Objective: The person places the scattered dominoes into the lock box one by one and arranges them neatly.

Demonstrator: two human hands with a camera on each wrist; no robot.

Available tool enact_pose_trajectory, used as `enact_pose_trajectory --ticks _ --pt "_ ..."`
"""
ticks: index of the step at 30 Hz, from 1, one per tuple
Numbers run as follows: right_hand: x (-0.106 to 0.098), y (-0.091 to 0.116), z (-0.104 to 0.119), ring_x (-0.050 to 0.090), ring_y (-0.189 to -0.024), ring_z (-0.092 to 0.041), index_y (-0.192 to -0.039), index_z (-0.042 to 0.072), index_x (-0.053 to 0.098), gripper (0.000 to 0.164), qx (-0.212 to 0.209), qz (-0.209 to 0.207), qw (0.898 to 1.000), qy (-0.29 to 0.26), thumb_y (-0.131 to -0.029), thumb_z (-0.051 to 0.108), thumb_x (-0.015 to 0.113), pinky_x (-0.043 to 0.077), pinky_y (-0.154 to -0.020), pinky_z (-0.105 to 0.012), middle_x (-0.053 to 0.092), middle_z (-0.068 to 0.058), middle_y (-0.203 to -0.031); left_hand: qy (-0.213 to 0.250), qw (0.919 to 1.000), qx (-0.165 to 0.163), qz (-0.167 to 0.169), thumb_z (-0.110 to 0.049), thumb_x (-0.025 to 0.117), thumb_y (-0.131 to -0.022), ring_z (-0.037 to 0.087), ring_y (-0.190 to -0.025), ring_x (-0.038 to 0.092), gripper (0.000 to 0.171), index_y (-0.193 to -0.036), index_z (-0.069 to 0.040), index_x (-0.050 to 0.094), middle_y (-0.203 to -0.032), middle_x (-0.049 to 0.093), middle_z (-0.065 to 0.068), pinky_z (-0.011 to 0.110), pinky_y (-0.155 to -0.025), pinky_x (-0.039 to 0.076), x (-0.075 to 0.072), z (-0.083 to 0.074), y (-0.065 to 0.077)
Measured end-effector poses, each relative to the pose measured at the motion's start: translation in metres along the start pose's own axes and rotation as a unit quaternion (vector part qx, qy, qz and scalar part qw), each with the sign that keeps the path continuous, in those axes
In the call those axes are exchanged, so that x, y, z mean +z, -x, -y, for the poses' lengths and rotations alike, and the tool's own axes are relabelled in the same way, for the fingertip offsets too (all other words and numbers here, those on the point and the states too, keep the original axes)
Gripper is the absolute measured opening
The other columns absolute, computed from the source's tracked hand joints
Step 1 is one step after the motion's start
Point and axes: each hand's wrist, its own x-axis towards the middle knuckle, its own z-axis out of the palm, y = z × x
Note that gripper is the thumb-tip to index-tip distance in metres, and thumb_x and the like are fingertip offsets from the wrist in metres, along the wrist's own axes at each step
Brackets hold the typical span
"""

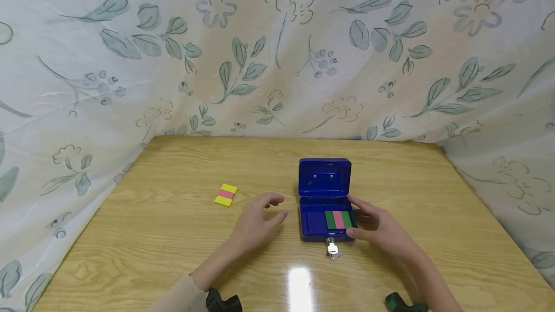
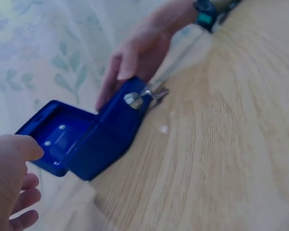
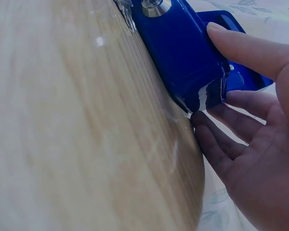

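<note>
A blue metal cash box (image 1: pixel 312 223) stands on the table with its lid (image 1: pixel 325 177) raised. Inside it, on the right, lies a flat green, pink and green striped piece (image 1: pixel 338 219). Two small keys (image 1: pixel 333 249) hang from the lock at the front. My right hand (image 1: pixel 381 227) holds the box's right side, thumb at the near corner and fingers along the outer wall. To the left of the box, my left hand (image 1: pixel 257 220) hovers with relaxed fingers and nothing in it. Beyond that hand lies a yellow, pink and yellow striped piece (image 1: pixel 226 195).
The wooden table (image 1: pixel 173 244) ends at a floral curtain (image 1: pixel 243 71) hung behind it and along both sides. Each wrist wears a dark strapped-on device, one at the left wrist (image 1: pixel 223 301) and one at the right (image 1: pixel 403 303).
</note>
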Motion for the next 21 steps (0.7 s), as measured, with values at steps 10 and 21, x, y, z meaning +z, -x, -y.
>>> enact_pose_trajectory --ticks 10,21 --pt "0.001 0.000 -0.001 0.045 -0.129 -0.041 -0.153 0.022 0.037 0.081 0.010 -0.001 1.000 0.000 -0.084 0.034 0.079 0.035 -0.103 -0.059 0.041 -0.017 -0.149 0.022 0.9957 -0.058 -0.068 -0.015 0.075 -0.090 0.020 -0.101 0.062 0.026 -0.111 -0.003 0.068 -0.109 0.069 0.005 0.042 -0.086 0.051 -0.028 0.007 0.019" --pt "0.001 -0.001 -0.004 0.046 -0.128 -0.040 -0.153 0.022 0.038 0.080 -0.002 -0.001 1.000 0.001 -0.085 0.033 0.078 0.035 -0.103 -0.059 0.043 -0.017 -0.148 0.023 0.9912 -0.072 -0.109 -0.016 0.080 -0.084 0.032 -0.104 0.062 0.033 -0.113 -0.004 0.068 -0.111 0.068 0.012 0.048 -0.086 0.051 -0.055 0.026 0.028"
